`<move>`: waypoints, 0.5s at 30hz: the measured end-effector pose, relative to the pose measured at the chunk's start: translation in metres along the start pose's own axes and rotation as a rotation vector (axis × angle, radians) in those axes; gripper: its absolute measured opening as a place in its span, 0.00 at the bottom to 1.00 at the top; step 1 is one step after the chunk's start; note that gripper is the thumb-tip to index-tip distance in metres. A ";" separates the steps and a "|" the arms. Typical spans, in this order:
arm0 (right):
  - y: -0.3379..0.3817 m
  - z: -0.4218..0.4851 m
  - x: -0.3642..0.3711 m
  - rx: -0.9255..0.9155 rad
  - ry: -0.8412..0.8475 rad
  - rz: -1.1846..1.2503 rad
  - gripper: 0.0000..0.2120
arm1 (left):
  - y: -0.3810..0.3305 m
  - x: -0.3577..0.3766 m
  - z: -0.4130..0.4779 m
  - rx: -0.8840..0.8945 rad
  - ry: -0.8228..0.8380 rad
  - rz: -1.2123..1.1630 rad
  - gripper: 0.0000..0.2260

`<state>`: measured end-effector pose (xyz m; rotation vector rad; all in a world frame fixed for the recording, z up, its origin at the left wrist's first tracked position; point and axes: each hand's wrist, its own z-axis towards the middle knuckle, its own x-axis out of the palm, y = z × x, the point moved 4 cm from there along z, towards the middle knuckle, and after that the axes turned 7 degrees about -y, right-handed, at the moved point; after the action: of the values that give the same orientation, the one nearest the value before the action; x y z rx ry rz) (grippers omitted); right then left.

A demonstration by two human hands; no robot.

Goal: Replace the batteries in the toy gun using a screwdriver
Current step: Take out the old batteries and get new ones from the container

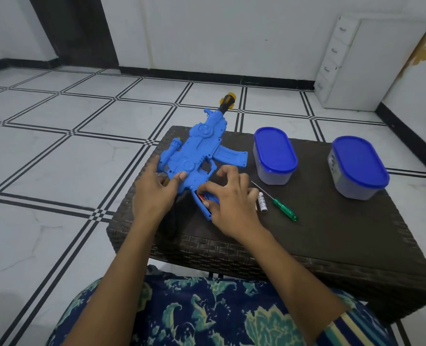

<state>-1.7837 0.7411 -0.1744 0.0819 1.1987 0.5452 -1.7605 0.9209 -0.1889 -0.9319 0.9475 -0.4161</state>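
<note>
The blue plastic toy gun (197,151) lay at the left edge of the dark woven wicker table (332,240), muzzle past the far edge. The left hand (154,193) pressed flat on its body, thumb across the grip, fingers spread. The right hand (232,203) curled over the open battery compartment (205,203), thumb and fingertips pinching inside; what they held was hidden. Just right lay a white cylindrical battery (262,202) and a green-handled screwdriver (283,209).
</note>
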 end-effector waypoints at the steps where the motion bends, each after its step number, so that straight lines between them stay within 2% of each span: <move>1: 0.000 0.000 0.000 -0.013 0.016 -0.020 0.11 | 0.000 0.000 0.000 -0.002 0.002 0.004 0.33; 6: 0.000 0.004 0.004 -0.072 0.084 -0.003 0.09 | -0.001 0.001 -0.003 -0.008 -0.028 0.091 0.33; 10: 0.009 0.004 -0.001 -0.134 -0.034 0.112 0.07 | 0.000 0.002 -0.006 0.006 -0.039 0.186 0.30; 12: 0.012 0.001 -0.001 -0.163 -0.030 0.232 0.07 | -0.002 0.002 -0.009 0.019 -0.044 0.226 0.26; 15: 0.005 0.002 -0.002 -0.096 0.048 0.437 0.08 | -0.006 0.003 -0.015 0.051 -0.040 0.335 0.26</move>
<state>-1.7840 0.7450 -0.1697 0.2538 1.2042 0.9913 -1.7712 0.9083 -0.1896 -0.7151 1.0297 -0.1355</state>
